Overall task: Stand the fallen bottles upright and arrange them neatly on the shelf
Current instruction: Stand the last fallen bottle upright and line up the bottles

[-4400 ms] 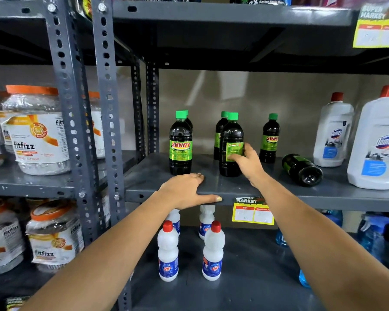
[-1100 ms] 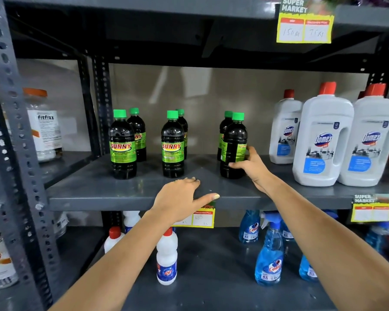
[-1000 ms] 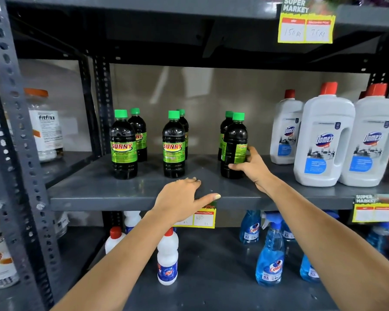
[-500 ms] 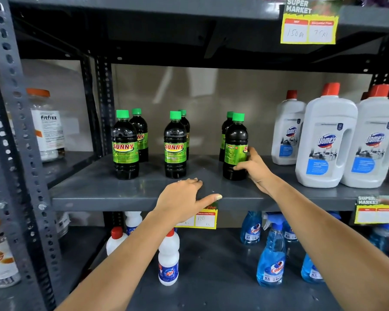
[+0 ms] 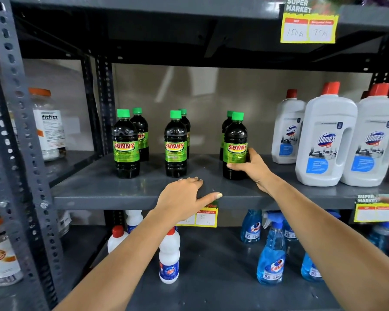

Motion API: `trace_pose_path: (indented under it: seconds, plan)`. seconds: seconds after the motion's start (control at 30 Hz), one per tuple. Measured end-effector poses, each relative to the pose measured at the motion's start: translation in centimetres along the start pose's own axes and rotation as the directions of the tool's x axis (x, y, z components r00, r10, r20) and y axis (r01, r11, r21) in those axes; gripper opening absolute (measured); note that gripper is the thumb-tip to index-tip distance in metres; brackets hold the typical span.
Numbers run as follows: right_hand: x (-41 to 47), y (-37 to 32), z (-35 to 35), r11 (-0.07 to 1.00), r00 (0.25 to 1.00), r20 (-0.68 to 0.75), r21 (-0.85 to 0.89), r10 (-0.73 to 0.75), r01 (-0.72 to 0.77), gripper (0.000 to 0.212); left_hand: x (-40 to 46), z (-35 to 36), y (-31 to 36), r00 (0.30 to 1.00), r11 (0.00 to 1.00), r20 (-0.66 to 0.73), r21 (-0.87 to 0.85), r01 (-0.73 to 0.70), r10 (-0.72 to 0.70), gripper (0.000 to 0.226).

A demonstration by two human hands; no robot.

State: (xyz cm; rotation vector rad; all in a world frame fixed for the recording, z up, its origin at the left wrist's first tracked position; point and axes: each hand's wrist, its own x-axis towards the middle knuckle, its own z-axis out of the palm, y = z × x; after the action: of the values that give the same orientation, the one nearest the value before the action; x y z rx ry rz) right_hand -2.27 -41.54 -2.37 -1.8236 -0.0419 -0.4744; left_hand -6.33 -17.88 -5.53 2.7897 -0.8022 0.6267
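Observation:
Several dark Sunny bottles with green caps stand upright in pairs on the grey shelf. The front left bottle and front middle bottle show their labels forward. My right hand grips the lower part of the front right Sunny bottle, whose label faces me. A second bottle stands right behind it. My left hand rests flat on the shelf's front edge, fingers spread, holding nothing.
Large white Domex bottles with red caps stand to the right on the same shelf. Below are small white bottles and blue spray bottles. Fitfizz jars sit in the left bay behind a perforated upright. Yellow price tags hang on shelf edges.
My right hand has turned the front right bottle so its Sunny label now faces forward. The left hand has stayed on the shelf edge.

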Motion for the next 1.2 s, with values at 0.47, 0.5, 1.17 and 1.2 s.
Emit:
trace_pose_path:
  seconds: [0.47, 0.5, 1.17, 1.2]
  plan:
    - [0.0, 0.0, 0.1, 0.993, 1.000, -0.027, -0.115, -0.005, 0.001, 0.073, 1.7, -1.2, -3.3, 0.791, 0.558, -0.167, -0.792, 0.248, -0.588, 0.039]
    - [0.0, -0.1, 0.1, 0.993, 1.000, -0.030, -0.120, 0.002, -0.006, 0.075, 2.3, -1.0, -3.6, 0.761, 0.519, -0.142, -0.807, 0.281, -0.633, 0.055]
    - [-2.5, -0.7, -0.2, 0.960, 0.997, -0.009, -0.272, 0.072, -0.071, 0.077, 4.7, -0.7, -4.6, 0.877, 0.579, 0.076, -0.723, 0.376, -0.475, 0.070]
    - [-2.6, -0.7, -0.2, 0.958, 0.997, -0.011, -0.276, 0.070, -0.071, 0.077, 4.6, -0.8, -4.5, 0.883, 0.592, 0.070, -0.717, 0.368, -0.464, 0.071]
